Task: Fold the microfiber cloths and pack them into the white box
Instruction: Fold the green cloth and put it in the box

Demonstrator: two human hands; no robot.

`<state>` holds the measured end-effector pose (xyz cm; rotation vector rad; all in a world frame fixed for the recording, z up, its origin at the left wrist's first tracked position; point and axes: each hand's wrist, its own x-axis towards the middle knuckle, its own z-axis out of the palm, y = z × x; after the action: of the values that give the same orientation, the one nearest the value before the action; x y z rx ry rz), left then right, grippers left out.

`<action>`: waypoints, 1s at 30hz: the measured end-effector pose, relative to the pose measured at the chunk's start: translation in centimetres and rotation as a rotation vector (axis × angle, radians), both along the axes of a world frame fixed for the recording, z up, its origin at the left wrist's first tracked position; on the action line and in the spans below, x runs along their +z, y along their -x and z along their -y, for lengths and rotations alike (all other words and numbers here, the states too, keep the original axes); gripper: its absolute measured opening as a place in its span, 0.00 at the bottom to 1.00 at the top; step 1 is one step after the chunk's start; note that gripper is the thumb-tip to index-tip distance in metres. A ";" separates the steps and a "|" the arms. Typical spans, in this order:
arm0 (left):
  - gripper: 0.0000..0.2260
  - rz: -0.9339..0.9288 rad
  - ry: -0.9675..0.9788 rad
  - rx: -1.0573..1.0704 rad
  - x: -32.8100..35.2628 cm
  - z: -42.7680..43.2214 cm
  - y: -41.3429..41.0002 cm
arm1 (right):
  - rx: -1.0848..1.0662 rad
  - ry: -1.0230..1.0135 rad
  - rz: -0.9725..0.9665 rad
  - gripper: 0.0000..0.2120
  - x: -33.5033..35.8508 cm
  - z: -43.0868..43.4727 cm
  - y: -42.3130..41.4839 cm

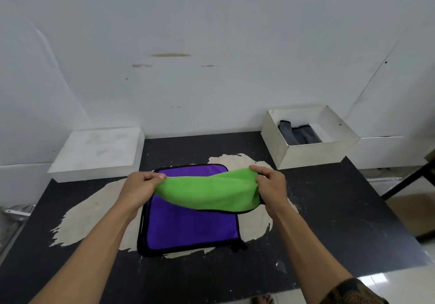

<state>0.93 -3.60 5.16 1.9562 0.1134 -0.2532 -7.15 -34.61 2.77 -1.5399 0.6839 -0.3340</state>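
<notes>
Green microfiber cloth [207,193] sags between my hands, my left hand [141,183] and right hand [270,183] each pinching an upper corner, over the purple cloth [188,228] on the black table [329,221]. At the far right stands the white box [306,153], holding a grey cloth [299,135].

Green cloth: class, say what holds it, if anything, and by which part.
Both hands hold the green cloth: the left hand pinches the left end of its raised edge, the right hand the right end.
</notes>
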 end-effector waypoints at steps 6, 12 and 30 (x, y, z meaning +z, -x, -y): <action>0.14 0.034 0.053 -0.025 0.0 2.8 -0.2 | -0.062 -0.153 -0.023 0.21 0.4 1.7 1.6; 0.18 -0.089 -0.004 -0.184 -0.5 7.8 0.3 | -0.119 -0.201 -0.041 0.22 1.2 5.7 5.0; 0.21 0.209 0.289 -0.217 5.6 27.2 3.9 | -0.170 -0.121 0.232 0.25 9.3 25.4 9.7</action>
<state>-3.00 -30.77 10.78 1.6939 -0.2607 -0.1935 -16.84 -59.98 12.08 -1.3064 0.6404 -0.5793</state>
